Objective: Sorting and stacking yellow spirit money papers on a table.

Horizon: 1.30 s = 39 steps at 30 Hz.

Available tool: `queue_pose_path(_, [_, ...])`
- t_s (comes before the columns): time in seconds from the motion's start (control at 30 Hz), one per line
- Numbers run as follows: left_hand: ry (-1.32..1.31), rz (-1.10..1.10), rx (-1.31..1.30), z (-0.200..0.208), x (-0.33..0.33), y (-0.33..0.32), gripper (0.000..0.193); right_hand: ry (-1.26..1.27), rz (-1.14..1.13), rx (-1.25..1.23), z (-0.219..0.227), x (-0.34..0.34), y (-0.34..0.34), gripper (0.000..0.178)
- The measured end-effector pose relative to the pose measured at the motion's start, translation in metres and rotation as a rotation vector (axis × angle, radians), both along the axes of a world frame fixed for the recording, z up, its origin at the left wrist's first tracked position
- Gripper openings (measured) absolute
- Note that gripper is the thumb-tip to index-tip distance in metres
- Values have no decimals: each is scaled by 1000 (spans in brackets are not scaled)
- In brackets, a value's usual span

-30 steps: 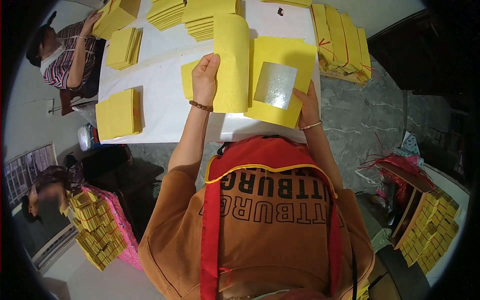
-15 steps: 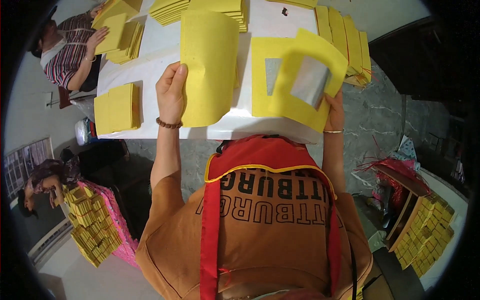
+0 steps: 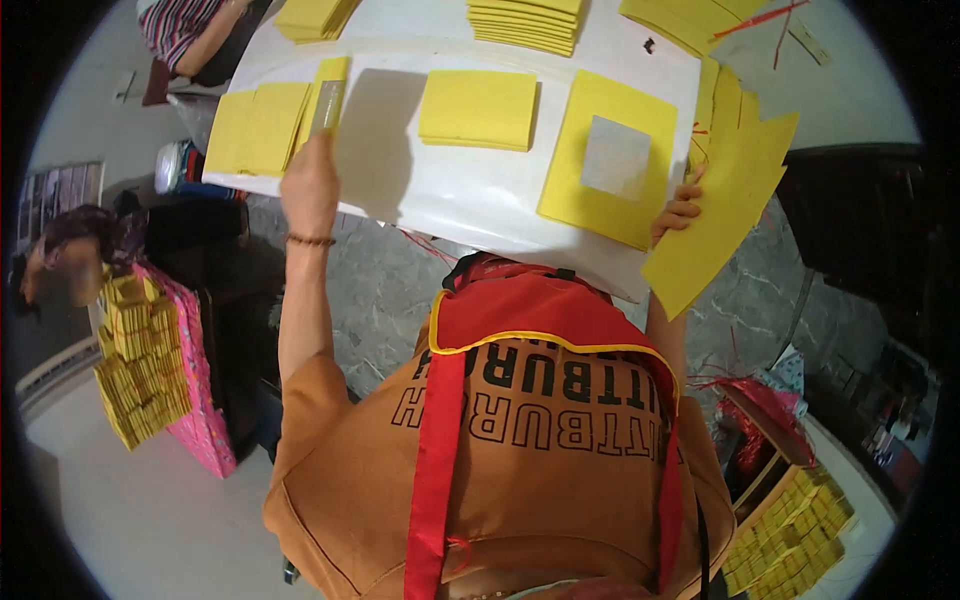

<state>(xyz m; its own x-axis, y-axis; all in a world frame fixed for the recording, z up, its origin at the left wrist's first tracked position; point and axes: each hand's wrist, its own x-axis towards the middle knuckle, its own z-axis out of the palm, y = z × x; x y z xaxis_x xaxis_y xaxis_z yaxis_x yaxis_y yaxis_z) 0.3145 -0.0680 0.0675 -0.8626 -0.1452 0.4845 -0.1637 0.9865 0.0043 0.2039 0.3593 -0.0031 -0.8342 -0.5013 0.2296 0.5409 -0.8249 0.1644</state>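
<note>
My left hand (image 3: 312, 188) is closed on a yellow paper sheet (image 3: 338, 72) with a silver patch, seen nearly edge-on beside the left yellow paper stack (image 3: 250, 130). My right hand (image 3: 680, 210), at the table's right edge, has its fingers curled against a larger yellow sheet (image 3: 725, 205) that hangs tilted past the edge. Between the hands, on the white table (image 3: 470, 200), lie a folded yellow paper pile (image 3: 477, 108) and a flat yellow sheet (image 3: 572, 185) bearing a silver square (image 3: 617, 158).
More yellow paper stacks (image 3: 525, 22) line the table's far side, with red ties (image 3: 765, 18) at the far right. Another person's arm (image 3: 215, 40) shows at the far left. Bundled yellow paper is piled on the left (image 3: 145, 360) and lower right (image 3: 790, 530).
My left hand has moved left and lower with its sheet, now edge-on by the left stack. My right hand has swung its sheet right, off the flat sheet. The folded pile in the middle is uncovered.
</note>
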Motion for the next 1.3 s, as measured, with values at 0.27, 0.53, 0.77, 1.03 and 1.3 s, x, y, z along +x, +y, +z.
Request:
queue_pose_path(0.27, [-236, 82, 31, -123, 0, 22, 6, -42, 323, 22, 6, 10, -65, 48])
queue_pose_path(0.53, [-205, -202, 928, -12, -14, 105, 32, -44, 169, 461, -3, 4, -87, 49])
queue_pose_path(0.77, [-283, -643, 1381, 30, -22, 166, 50, 41, -71, 995, 17, 2, -112, 48])
queue_pose_path(1.03, [-285, -615, 1570, 18, -22, 159, 41, 74, -156, 1093, 16, 5, -118, 50])
queue_pose_path(1.3, [-171, -399, 2069, 2, -17, 160, 21, 104, -153, 993, 2, 6, -120, 52])
